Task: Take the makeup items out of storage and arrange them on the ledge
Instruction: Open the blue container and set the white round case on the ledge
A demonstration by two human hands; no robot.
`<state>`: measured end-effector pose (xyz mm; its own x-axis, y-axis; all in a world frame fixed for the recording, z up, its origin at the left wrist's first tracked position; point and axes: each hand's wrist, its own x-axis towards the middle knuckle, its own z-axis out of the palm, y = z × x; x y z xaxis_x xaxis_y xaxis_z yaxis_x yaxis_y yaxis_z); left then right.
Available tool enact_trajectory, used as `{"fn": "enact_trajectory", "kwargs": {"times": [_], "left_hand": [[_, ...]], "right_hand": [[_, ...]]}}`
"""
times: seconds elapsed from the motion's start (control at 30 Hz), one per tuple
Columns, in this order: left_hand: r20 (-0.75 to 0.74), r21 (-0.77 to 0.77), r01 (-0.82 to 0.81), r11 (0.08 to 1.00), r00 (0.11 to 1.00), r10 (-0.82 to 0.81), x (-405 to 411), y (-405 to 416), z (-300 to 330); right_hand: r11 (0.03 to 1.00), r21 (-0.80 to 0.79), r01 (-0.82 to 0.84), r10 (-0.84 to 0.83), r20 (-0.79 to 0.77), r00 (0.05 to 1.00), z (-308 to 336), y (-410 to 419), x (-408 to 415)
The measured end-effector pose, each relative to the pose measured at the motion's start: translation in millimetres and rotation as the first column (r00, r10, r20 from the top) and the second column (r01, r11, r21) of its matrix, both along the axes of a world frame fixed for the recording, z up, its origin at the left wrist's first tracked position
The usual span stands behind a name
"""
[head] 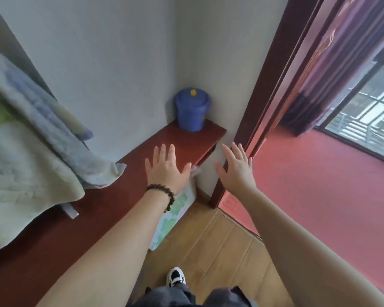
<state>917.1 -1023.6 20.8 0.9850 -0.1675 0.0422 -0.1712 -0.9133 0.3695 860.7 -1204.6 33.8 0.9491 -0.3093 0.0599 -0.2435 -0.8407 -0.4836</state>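
Observation:
A blue lidded bucket [192, 109] with a yellow knob on top stands in the far corner of a dark red wooden ledge [142, 165]. My left hand [165, 168], with a bead bracelet at the wrist, hovers flat over the ledge, fingers spread and holding nothing. My right hand [236, 168] is stretched out beside it, off the ledge's end, in front of the wall corner, also empty with fingers apart. No makeup items show in view.
A pale green and blue blanket [29, 156] drapes over the ledge's left part. A printed sheet [175, 216] leans below the ledge edge. A dark door frame [264, 89], pink floor, purple curtain [333, 69] and barred window lie right. Wood floor is underfoot.

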Motion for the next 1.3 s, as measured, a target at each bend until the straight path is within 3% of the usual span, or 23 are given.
{"fn": "enact_trajectory", "kwargs": {"times": [0.53, 0.77, 1.0, 1.3], "left_hand": [[-0.013, 0.000, -0.312, 0.950, 0.950, 0.312, 148, -83, 8], [0.030, -0.048, -0.217, 0.975, 0.975, 0.218, 204, -116, 8], [-0.101, -0.055, -0.216, 0.975, 0.972, 0.210, 239, -128, -10], [-0.054, -0.129, -0.252, 0.959, 0.968, 0.247, 246, -130, -25]], "right_hand": [[0.936, 0.030, -0.352, 0.352, -0.002, 0.936, 7, -95, 219], [0.874, 0.021, -0.485, 0.485, 0.016, 0.874, 8, -105, 283], [0.814, 0.048, -0.578, 0.578, 0.017, 0.816, 8, -88, 341], [0.823, 0.089, -0.562, 0.566, -0.039, 0.823, -19, -85, 360]]}}
